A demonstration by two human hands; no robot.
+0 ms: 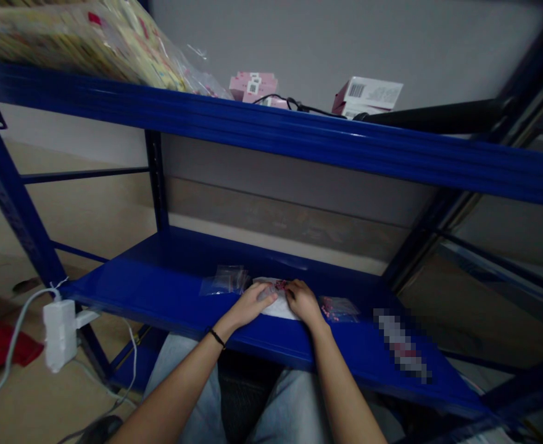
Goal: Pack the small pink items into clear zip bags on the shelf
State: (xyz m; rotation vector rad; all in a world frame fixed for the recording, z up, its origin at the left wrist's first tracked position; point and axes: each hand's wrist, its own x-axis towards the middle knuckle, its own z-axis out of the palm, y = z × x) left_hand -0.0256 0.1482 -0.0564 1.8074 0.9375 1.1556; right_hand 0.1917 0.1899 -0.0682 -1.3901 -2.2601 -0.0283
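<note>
My left hand point(250, 305) and my right hand point(303, 302) rest on a blue steel shelf point(160, 290), both gripping a white plastic-wrapped packet point(276, 311) between them. Small dark pink beads point(281, 285) show at its top edge, under my right fingertips. To the left of my left hand lies a clear zip bag point(225, 280). Another clear bag point(339, 308), holding small pink pieces, lies just right of my right hand. A black cord bracelet point(216, 337) circles my left wrist.
Above my hands runs an upper shelf beam point(271, 123) carrying a plastic-wrapped package point(77, 43), pink boxes point(253, 86), a white barcoded box point(366, 95) and a black tube point(429, 118). A white power adapter point(60, 334) hangs at the left upright. A pixelated patch point(401, 345) covers part of the shelf.
</note>
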